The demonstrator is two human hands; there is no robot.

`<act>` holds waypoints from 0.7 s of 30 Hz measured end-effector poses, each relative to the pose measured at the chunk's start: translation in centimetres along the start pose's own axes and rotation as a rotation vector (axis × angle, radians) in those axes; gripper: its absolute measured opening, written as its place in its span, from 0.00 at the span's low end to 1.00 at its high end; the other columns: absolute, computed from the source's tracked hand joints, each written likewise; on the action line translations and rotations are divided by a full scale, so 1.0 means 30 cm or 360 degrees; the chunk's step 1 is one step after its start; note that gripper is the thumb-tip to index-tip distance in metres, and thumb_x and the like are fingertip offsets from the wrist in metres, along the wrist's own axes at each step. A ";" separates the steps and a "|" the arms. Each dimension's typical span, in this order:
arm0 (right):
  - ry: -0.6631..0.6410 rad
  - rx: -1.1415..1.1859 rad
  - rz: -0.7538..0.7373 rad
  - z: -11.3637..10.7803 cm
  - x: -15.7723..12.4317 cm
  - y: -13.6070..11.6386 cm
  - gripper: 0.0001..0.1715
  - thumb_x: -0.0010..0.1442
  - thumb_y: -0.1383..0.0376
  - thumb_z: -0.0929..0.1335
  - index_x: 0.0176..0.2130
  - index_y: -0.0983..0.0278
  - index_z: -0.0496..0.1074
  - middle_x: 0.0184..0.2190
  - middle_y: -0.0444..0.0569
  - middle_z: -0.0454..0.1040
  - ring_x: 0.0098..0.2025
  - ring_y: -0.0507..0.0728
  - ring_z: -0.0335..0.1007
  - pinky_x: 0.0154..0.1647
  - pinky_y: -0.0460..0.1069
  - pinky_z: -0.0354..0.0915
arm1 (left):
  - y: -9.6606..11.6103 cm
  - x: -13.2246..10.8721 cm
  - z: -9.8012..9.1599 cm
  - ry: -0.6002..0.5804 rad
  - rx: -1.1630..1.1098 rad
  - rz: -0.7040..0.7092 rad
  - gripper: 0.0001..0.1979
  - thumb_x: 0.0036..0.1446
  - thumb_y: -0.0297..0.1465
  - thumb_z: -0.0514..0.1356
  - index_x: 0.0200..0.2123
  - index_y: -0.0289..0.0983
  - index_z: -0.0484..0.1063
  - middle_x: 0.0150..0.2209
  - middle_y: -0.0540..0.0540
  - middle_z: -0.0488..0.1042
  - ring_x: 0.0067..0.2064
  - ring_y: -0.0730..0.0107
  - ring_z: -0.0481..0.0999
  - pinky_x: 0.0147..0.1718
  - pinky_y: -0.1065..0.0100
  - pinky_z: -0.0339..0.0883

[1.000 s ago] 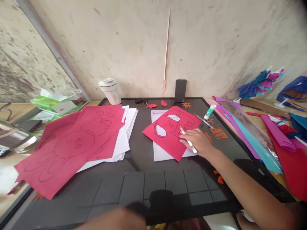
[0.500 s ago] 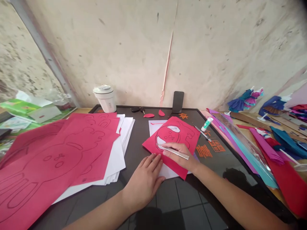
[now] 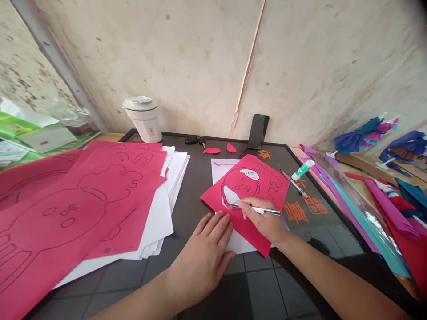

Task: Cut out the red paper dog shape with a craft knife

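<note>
Two hands are working at one red sheet. The right hand (image 3: pixel 260 218) is closing narrowly around a craft knife (image 3: pixel 263 210), gripping it like a pen, with the slim metal handle running left and the tip meeting a drawn line. The left hand (image 3: pixel 200 262) is lying flat and wide, its fingers (image 3: pixel 216 226) spread and pressing at the sheet's lower edge.

The red sheet (image 3: pixel 263 178) is sitting tilted on white paper (image 3: pixel 227 166), near the middle of a dark tabletop (image 3: pixel 196 213). Its thin, matte surface is carrying a rounded outline, and curved openings are showing white through it, one oval and one crescent.

To the left, more red sheets (image 3: pixel 76 209) with drawn rounded figures are overlapping a white stack (image 3: pixel 156 222). Beyond them, two small red scraps (image 3: pixel 212 150) are lying near keys (image 3: pixel 196 140), a phone (image 3: pixel 258 131) is leaning on the wall, and a white tumbler (image 3: pixel 143 120) is standing. To the right, a glue stick (image 3: pixel 303 170) is lying beside orange cut characters (image 3: pixel 295 211), with long coloured paper strips (image 3: pixel 390 209) and paper dolls (image 3: pixel 363 135) farther out.
</note>
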State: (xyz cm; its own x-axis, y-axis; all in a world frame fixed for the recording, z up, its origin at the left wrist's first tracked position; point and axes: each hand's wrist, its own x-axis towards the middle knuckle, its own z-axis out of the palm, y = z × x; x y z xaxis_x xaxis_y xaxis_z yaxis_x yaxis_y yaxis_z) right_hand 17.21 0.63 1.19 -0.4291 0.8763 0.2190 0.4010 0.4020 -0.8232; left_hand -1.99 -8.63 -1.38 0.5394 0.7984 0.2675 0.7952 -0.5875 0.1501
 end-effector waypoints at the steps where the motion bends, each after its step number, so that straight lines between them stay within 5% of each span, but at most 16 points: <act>1: 0.0019 -0.0026 -0.0015 0.003 -0.002 -0.001 0.19 0.67 0.53 0.63 0.32 0.61 0.75 0.20 0.43 0.70 0.25 0.53 0.67 0.29 0.47 0.66 | 0.000 0.000 -0.001 0.0006 -0.0001 0.0003 0.24 0.67 0.35 0.53 0.63 0.32 0.63 0.64 0.36 0.65 0.64 0.46 0.63 0.61 0.45 0.60; 7: 0.0068 -0.0047 -0.0086 -0.030 -0.011 -0.012 0.17 0.66 0.55 0.65 0.36 0.62 0.78 0.23 0.44 0.76 0.26 0.53 0.72 0.31 0.47 0.70 | 0.001 -0.002 0.000 0.0067 -0.0018 -0.0015 0.23 0.67 0.34 0.53 0.62 0.33 0.64 0.65 0.35 0.63 0.65 0.48 0.63 0.62 0.47 0.59; 13: -0.0189 0.0081 -0.0109 -0.109 -0.010 0.004 0.14 0.63 0.56 0.69 0.40 0.62 0.79 0.25 0.45 0.80 0.28 0.53 0.77 0.32 0.47 0.73 | 0.000 -0.005 0.003 0.0098 -0.0009 -0.0024 0.22 0.67 0.35 0.52 0.61 0.34 0.66 0.63 0.37 0.66 0.63 0.49 0.65 0.61 0.47 0.61; 21: -0.0211 0.0046 -0.0084 -0.093 -0.007 0.033 0.15 0.65 0.55 0.67 0.36 0.62 0.79 0.22 0.44 0.78 0.28 0.53 0.76 0.36 0.49 0.74 | 0.001 -0.002 -0.001 0.0088 -0.0059 -0.0051 0.22 0.68 0.37 0.51 0.60 0.35 0.67 0.63 0.37 0.66 0.64 0.49 0.65 0.61 0.47 0.61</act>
State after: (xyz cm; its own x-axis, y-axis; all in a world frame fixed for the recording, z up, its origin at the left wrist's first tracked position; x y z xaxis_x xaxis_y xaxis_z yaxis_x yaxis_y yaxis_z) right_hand 19.94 1.58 1.78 -0.5531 0.8106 0.1926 0.3523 0.4371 -0.8275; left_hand -2.02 -8.71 -1.37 0.4971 0.8089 0.3140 0.8004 -0.5672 0.1942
